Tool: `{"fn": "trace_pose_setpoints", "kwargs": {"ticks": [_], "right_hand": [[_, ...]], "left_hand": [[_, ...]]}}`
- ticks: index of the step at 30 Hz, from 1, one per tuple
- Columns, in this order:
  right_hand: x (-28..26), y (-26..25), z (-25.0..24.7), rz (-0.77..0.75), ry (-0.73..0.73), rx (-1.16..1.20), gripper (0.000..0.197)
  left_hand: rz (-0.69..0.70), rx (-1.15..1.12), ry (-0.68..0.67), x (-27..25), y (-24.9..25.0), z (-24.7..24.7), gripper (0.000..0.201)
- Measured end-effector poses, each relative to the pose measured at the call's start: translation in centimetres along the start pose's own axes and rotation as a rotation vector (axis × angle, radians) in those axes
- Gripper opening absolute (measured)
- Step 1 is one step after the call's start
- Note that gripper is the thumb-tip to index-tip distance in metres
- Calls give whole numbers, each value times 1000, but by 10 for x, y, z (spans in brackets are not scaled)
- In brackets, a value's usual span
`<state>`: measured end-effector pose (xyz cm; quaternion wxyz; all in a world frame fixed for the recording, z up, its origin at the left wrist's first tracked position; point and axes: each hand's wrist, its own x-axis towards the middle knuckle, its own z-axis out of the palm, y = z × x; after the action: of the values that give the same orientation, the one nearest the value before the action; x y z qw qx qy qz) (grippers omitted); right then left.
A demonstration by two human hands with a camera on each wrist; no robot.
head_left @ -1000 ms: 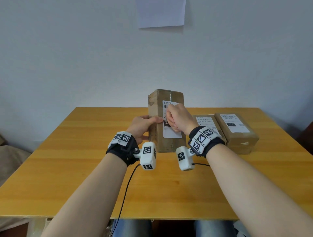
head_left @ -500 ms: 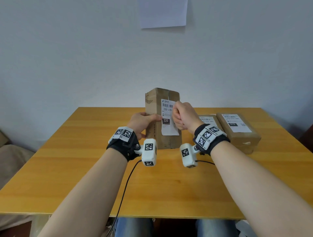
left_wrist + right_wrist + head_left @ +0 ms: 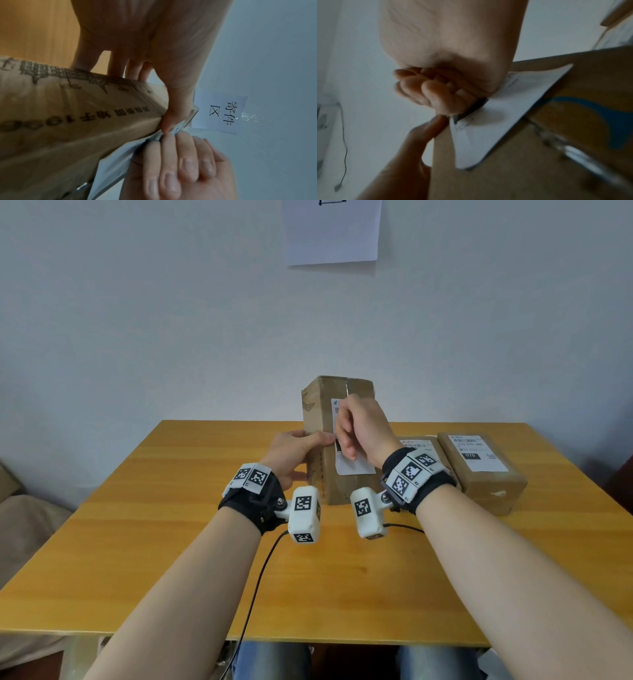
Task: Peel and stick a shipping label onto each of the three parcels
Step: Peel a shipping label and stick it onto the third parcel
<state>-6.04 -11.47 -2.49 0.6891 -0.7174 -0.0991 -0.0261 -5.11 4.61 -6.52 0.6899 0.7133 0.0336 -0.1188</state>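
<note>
A tall brown parcel [image 3: 320,422] stands upright in the middle of the wooden table [image 3: 154,542]. A white shipping label [image 3: 354,466] lies on its front face. My left hand [image 3: 296,448] grips the parcel's left edge, thumb on the front and fingers behind. My right hand [image 3: 358,431] is curled into a fist and presses on the label's upper half. The left wrist view shows the parcel [image 3: 77,121], my thumb on its corner and the right hand [image 3: 180,169] with fingers curled. From the right wrist, the fist [image 3: 436,88] rests on the label [image 3: 505,119].
Two flat brown parcels lie side by side at the right, one [image 3: 423,448] partly behind my right wrist and one [image 3: 483,474] further right, each with a white label on top. A paper sheet [image 3: 334,231] hangs on the wall. A black cable [image 3: 260,577] runs off the front edge.
My right fist has moved over the label: from its middle to its upper right, now back left onto the upper half. My left hand keeps its grip on the parcel.
</note>
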Motion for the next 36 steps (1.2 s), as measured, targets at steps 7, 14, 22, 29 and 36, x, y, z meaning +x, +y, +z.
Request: {"fn": "trace_pose_setpoints", "kwargs": {"ticks": [7,14,22,29,36], "right_hand": [[-3,-2,0,17,-25,-188,48],[-4,7,-5,44,-36,-343,53],[-6,14,-13,69,-27,-327,50],[-6,17,-23,104,-58,-217,50],[2,-7,-13,20,24,70,51]], "left_hand": [[-1,-41,12,0,-3,3,41],[-7,-89,56,1,-5,1,44],[-14,-155,89,6,-5,-2,47],[-7,-151,93,11,-6,-4,56],[-6,-65,46,8,-2,-1,48]]}}
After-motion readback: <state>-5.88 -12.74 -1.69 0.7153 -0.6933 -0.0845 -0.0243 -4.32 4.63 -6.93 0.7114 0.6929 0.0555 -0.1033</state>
